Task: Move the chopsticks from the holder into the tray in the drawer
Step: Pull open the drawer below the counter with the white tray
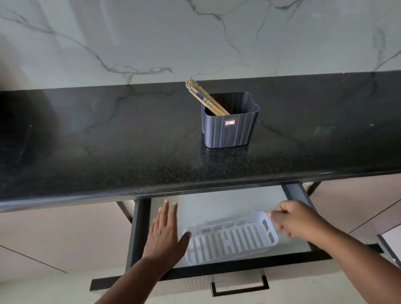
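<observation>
chopsticks (203, 98) stood in holder (230, 124) on counter, above drawer | tray (231, 240) lay in drawer (138, 230) | left hand (165, 234) flat, released, beside tray | right hand (294, 218) curled, perhaps pinching tray's rim

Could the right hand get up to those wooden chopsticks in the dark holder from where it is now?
Probably yes: the right hand is by the white slotted tray, and the wooden chopsticks stick out of the open-topped dark ribbed holder with nothing around them.

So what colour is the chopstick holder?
Dark grey holder, ribbed, with a small red label; the head view shows it.
</observation>
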Demonstrator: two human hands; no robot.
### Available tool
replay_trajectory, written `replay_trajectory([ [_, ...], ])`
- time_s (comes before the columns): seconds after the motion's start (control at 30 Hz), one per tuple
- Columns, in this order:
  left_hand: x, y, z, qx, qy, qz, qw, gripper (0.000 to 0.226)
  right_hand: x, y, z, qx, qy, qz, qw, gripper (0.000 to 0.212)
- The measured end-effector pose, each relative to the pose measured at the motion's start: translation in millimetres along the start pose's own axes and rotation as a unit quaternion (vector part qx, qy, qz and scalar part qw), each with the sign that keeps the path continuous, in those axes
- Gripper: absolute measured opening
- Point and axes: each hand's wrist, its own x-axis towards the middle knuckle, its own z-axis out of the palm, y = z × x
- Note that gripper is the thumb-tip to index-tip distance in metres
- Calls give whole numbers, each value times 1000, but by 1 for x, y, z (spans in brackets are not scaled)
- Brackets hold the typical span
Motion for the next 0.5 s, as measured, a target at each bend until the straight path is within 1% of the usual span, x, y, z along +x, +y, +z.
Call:
replay_trajectory([
  [0.03, -1, -1, 0, -19, -45, -23, 999, 82, 13, 6, 4, -27, 19, 10, 999, 21],
  [0.07, -2, -1, 1, -32, -98, -44, 994, 81, 25, 13, 10, -53, 22, 26, 998, 19],
  [0.1, -3, -1, 1, -42, -143, -65, 987, 80, 36, 21, 18, -69, 11, 48, 996, 27],
  [0.13, -4, -1, 3, -54, -177, -86, 979, 80, 45, 29, 28, -76, -6, 73, 994, 41],
  [0.17, -3, 0, 5, -71, -202, -109, 971, 78, 52, 36, 36, -77, -19, 96, 992, 50],
  [0.2, -2, 1, 6, -96, -219, -136, 961, 76, 56, 41, 43, -76, -28, 115, 990, 53],
  [0.23, 1, 3, 8, -128, -232, -164, 950, 71, 59, 45, 49, -71, -35, 130, 988, 49],
  [0.33, 7, 10, 13, -226, -236, -240, 914, 47, 63, 55, 62, -42, -50, 160, 985, 31],
  [0.37, 8, 12, 15, -234, -224, -251, 912, 41, 65, 58, 63, -43, -45, 162, 985, 28],
  [0.43, 14, 13, 17, -217, -181, -255, 925, 30, 67, 60, 64, -49, -37, 158, 986, 21],
  [0.5, 21, 14, 18, -216, -143, -269, 928, 21, 69, 61, 62, -28, -37, 159, 986, 15],
])
